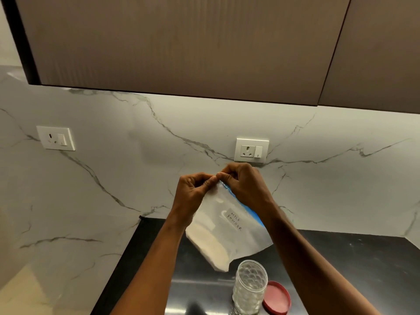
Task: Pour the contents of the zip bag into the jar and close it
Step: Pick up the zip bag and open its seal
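A clear zip bag [229, 228] with a blue seal strip and a label reading "MILK POWDER" hangs tilted in the air above the counter. Pale powder sits in its lower left corner. My left hand [193, 192] and my right hand [245, 185] both pinch the bag's top corner at the seal, fingertips touching each other. Below the bag a clear dimpled plastic jar [250, 289] stands upright with no lid on and looks empty. Its red lid [277, 297] lies flat on the counter just right of the jar.
The black counter [352, 269] runs to a marble backsplash with two white sockets [251, 150] [56, 138]. A marble side panel [68, 246] borders the counter on the left. Brown wall cabinets [181, 42] hang overhead.
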Demonstrator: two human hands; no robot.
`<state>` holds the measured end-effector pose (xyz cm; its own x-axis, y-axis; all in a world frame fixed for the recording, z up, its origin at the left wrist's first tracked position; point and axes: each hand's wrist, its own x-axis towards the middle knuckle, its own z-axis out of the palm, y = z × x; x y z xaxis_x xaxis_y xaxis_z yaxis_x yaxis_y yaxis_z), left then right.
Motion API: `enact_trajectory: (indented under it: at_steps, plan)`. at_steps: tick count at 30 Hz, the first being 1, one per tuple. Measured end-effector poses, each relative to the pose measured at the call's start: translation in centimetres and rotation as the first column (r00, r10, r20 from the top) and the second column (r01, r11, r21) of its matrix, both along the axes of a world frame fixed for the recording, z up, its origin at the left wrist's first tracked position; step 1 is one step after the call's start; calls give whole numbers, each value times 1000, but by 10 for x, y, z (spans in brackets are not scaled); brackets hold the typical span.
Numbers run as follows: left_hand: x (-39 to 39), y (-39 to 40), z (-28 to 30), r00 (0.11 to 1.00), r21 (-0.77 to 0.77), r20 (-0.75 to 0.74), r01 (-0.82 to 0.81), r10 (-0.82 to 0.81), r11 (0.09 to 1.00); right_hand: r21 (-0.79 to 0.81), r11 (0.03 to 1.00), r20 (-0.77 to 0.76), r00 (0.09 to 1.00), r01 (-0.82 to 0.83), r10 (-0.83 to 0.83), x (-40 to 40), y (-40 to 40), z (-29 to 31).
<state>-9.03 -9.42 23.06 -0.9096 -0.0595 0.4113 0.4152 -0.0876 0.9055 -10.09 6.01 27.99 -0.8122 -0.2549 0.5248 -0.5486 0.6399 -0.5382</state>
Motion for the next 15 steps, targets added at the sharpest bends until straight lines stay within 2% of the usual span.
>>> enact_trajectory:
  at_steps: [7, 15]
  plan:
    - [-2, 17, 2, 995, -39, 2, -100, 101, 994, 55, 998, 53, 998, 30, -33, 9, 21, -7]
    - [-4, 7, 19, 973, 37, -24, -228, 229, 973, 102, 995, 103, 994, 16, -27, 34, 55, -18]
